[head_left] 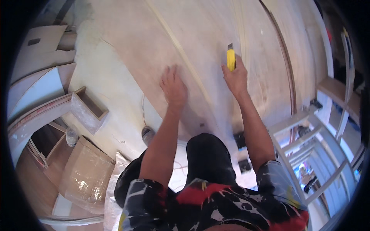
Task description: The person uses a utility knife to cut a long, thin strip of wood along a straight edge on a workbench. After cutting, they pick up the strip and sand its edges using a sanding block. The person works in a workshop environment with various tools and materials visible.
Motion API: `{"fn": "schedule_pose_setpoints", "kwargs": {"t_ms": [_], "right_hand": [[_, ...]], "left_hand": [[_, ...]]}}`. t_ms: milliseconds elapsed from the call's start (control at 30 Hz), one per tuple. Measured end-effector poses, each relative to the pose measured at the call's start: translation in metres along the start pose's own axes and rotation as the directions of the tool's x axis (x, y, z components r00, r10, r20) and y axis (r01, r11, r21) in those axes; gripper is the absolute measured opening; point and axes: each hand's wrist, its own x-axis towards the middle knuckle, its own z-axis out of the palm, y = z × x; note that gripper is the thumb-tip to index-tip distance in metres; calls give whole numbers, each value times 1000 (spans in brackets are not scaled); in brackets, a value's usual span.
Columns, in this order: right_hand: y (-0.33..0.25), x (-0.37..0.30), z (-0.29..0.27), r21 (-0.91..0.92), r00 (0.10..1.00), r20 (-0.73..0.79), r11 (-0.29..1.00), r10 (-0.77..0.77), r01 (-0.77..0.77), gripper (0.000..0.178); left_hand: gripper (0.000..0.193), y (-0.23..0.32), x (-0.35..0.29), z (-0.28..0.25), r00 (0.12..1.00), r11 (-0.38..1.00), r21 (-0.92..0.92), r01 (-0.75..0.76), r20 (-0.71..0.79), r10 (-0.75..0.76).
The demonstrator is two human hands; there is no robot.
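Observation:
My right hand [236, 79] is closed round a yellow utility knife [231, 61], whose short blade end points away from me. Beneath both arms lies a large light-brown wooden sheet [142, 42] with pale strips of tape-like material running along it. My left hand [174, 86] rests on that sheet, fingers spread and holding nothing. One pale strip [189, 67] passes between my two hands. Another strip [242, 34] runs just beyond the knife.
A ladder [308, 154] stands at the right. To the left are an open wooden box [89, 108], a plastic bottle [71, 136], a plastic-wrapped cardboard package [86, 173] and curved wood panels [42, 82]. A long dark strip [285, 54] crosses the sheet's right side.

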Motion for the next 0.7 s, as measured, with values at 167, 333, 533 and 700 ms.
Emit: {"fn": "schedule_pose_setpoints", "kwargs": {"t_ms": [167, 333, 533, 700], "right_hand": [[-53, 70, 51, -45, 964, 84, 966, -251, 256, 48], [-104, 170, 104, -414, 870, -17, 796, -493, 442, 50], [-102, 197, 128, -631, 802, -49, 641, -595, 437, 49], [-108, 195, 127, -575, 829, -28, 687, -559, 444, 49]], "left_hand": [[53, 2, 1, -7, 999, 997, -69, 16, 32, -14], [51, 2, -3, 4, 1000, 999, -43, 22, 11, -22], [47, 6, -1, -11, 978, 994, -55, 98, 192, -86], [46, -69, 28, -26, 958, 924, -343, 169, 277, -72]]}}
